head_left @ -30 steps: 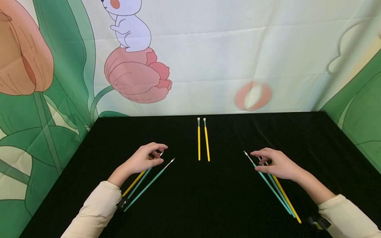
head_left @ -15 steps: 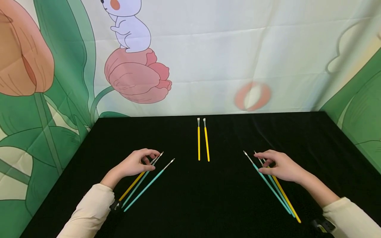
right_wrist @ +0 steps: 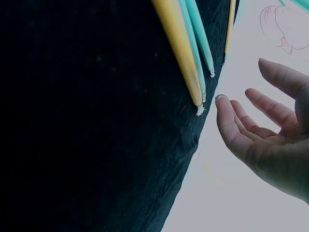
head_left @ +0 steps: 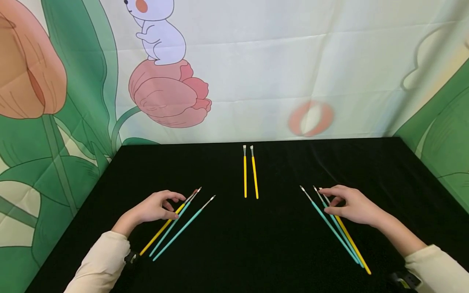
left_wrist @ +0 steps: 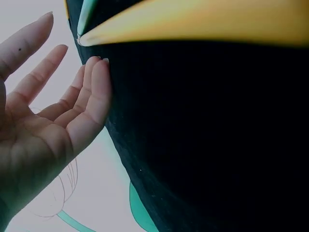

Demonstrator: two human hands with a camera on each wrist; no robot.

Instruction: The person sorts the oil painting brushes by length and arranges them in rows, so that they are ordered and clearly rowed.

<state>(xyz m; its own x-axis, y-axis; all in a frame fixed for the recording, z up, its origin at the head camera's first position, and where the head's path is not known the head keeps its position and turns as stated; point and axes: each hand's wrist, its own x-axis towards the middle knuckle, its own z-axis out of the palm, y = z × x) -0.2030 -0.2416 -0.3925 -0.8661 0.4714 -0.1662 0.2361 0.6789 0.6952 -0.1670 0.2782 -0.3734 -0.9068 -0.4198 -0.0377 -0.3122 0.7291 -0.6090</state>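
In the head view, my left hand (head_left: 152, 207) hovers over a yellow-handled paintbrush (head_left: 157, 235), with its fingers loosely bent and nothing in its grasp. Beside that brush lie a teal paintbrush (head_left: 163, 238) and, further right, another teal paintbrush (head_left: 179, 232). The right hand (head_left: 353, 206) hangs above a second group: a yellow-handled paintbrush (head_left: 353, 245), a teal paintbrush (head_left: 342, 234) and an outer teal paintbrush (head_left: 329, 224). Its fingers are relaxed, holding nothing. Both wrist views show the left palm (left_wrist: 38, 140) and right palm (right_wrist: 285, 159) bare, with the brushes apart from the fingers.
Two yellow paintbrushes, one left (head_left: 245, 175) and one right (head_left: 255, 175), lie side by side at the back middle, white bristles away from me. Black cloth (head_left: 234, 248) covers the table. A printed curtain (head_left: 253, 81) stands behind it.
My left hand has moved left and towards me, uncovering more of the brushes under it. The right hand has drifted slightly right and towards me. The brushes look unmoved.
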